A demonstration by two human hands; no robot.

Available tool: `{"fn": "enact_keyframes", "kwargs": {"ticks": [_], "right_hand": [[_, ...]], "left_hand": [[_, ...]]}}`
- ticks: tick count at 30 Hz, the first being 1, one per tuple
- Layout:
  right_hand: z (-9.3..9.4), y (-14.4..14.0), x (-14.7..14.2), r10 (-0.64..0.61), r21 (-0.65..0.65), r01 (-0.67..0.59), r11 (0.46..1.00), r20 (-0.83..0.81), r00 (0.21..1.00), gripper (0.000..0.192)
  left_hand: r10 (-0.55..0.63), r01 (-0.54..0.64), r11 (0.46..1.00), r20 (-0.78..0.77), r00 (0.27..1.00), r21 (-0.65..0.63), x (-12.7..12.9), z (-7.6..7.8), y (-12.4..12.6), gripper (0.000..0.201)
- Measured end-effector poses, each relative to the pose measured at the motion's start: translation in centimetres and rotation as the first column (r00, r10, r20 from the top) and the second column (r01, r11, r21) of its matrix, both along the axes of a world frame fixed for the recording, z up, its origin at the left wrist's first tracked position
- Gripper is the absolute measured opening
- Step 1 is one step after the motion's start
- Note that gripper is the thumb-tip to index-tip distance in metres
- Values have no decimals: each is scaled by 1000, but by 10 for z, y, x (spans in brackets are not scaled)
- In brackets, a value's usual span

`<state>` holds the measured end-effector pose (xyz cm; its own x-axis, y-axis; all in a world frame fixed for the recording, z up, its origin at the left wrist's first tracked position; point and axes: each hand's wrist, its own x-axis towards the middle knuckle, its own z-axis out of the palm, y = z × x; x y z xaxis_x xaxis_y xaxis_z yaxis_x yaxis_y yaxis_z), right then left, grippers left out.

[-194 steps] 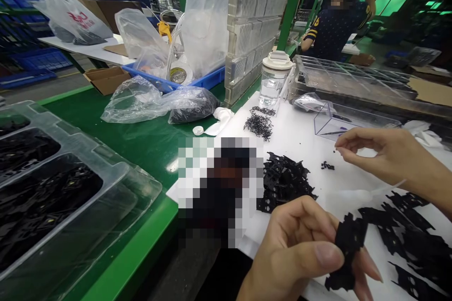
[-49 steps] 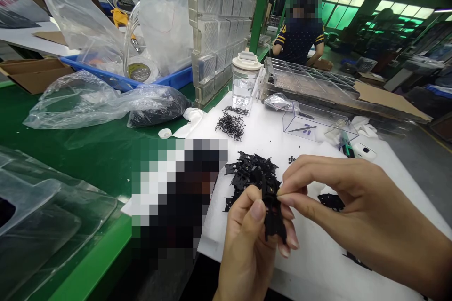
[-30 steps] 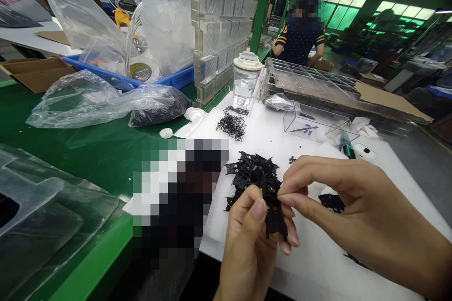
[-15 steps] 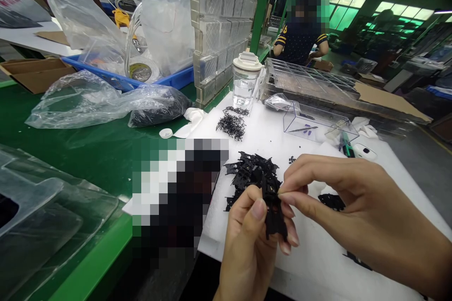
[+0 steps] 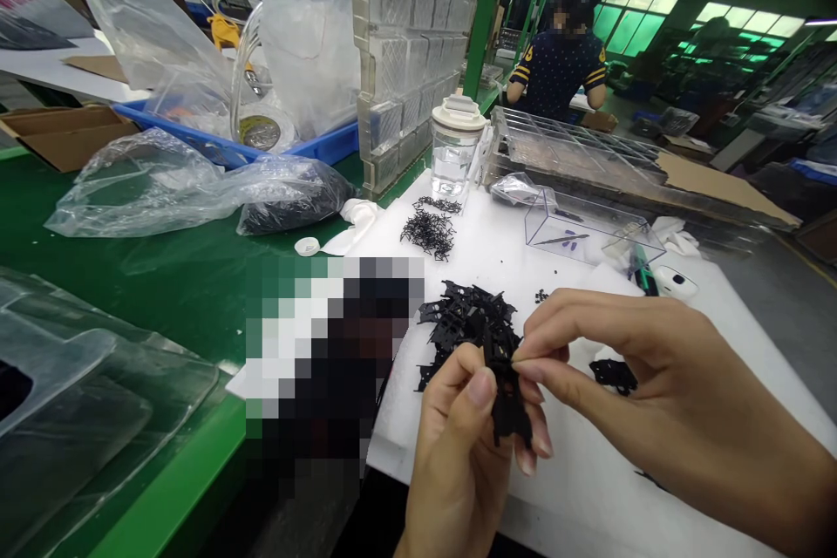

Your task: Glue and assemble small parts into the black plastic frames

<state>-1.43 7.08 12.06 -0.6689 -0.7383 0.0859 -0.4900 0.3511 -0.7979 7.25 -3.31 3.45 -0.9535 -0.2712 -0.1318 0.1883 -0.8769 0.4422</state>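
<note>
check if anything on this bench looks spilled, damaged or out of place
Nothing looks damaged. The loose black pins and the pile of black parts lie scattered on the white mat rather than in the clear box. The left hand holds a black part; the right hand pinches it.

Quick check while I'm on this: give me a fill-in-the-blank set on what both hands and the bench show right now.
1. The left hand holds a flat ____ plastic part.
2. The right hand pinches the part's ____ end.
3. The pile of black parts lies on a ____ foam sheet.
4. The lidded jar holds clear ____.

Missing words: black; upper; white; liquid
</note>
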Motion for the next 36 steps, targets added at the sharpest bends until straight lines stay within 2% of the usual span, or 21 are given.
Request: {"fn": "enact_keyframes", "kwargs": {"ticks": [4, 10, 14, 22, 29, 36], "right_hand": [[-3, 0, -1, 8, -12, -9, 1000, -50, 999, 23], [-4, 2, -2, 77, -45, -84, 995, -152, 985, 24], [-4, 5, -4, 116, -15, -121, 992, -208, 971, 20], [-3, 4, -5, 154, 11, -155, 988, -208, 966, 21], [-8, 5, -3, 153, -26, -166, 986, -268, 951, 18], [-10, 4, -3, 180, -19, -193, 981, -283, 942, 16]], "left_hand": [[4, -4, 1000, 21, 1000, -25, 0, 0, 0, 33], [16, -15, 998, -14, 1000, 60, -1, -2, 1, 27], [-5, 7, 997, -33, 999, 79, -1, -4, 0, 25], [-44, 44, 999, -8, 999, 25, 1, -5, -1, 26], [46, -44, 997, 18, 999, -58, 2, -7, 2, 31], [53, -53, 997, 12, 999, -49, 3, -5, 1, 30]]}}
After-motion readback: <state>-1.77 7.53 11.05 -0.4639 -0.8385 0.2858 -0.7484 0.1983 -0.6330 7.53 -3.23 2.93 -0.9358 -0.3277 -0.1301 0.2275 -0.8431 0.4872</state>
